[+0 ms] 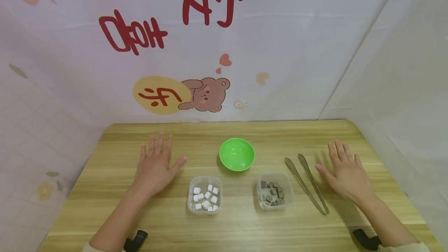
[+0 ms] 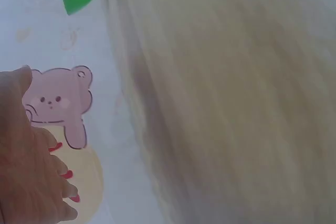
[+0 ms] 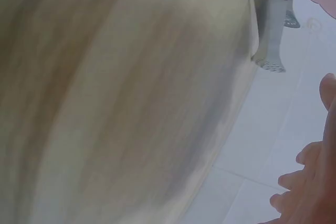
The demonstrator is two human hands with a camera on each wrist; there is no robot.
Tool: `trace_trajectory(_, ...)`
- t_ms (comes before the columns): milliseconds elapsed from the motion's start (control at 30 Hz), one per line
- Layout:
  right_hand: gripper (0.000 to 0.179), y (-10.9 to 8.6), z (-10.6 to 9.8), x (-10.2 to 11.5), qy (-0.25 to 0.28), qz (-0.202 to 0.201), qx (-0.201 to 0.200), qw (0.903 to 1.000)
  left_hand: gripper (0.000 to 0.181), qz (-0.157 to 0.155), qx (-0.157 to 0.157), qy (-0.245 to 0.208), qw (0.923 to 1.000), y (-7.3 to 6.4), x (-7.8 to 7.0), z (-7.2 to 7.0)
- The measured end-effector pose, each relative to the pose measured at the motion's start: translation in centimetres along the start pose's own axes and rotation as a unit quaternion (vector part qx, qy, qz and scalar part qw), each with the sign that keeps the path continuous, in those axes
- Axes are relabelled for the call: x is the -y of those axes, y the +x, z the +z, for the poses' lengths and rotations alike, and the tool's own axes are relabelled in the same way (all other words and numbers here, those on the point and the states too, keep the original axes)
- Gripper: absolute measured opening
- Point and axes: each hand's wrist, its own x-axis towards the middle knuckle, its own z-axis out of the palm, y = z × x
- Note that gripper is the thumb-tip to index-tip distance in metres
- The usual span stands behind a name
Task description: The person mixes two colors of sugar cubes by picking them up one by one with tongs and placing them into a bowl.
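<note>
My left hand is spread palm down at the left of the wooden table, fingers straight and holding nothing. Nearest to it is a clear tub with several white cubes inside. On the right my right hand is likewise spread with nothing in it. Metal tongs lie just left of that hand, their arms apart. Left of the tongs stands a second clear tub of several grey-brown cubes. A green bowl sits behind and between the tubs; I see no contents in it.
The wooden table ends at a white printed cloth with a bear and red lettering. Cloth also hangs on both sides. Black straps or mounts show under the wrists at the front edge.
</note>
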Motion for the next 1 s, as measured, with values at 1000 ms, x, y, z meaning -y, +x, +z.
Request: trace_trajectory(1000,0.090,-1.0,-1.0,4.8,0.001,0.007,-0.004,1.0000,0.069,0.071,-0.069,-0.105,0.9896,-2.1,-9.8,0.0)
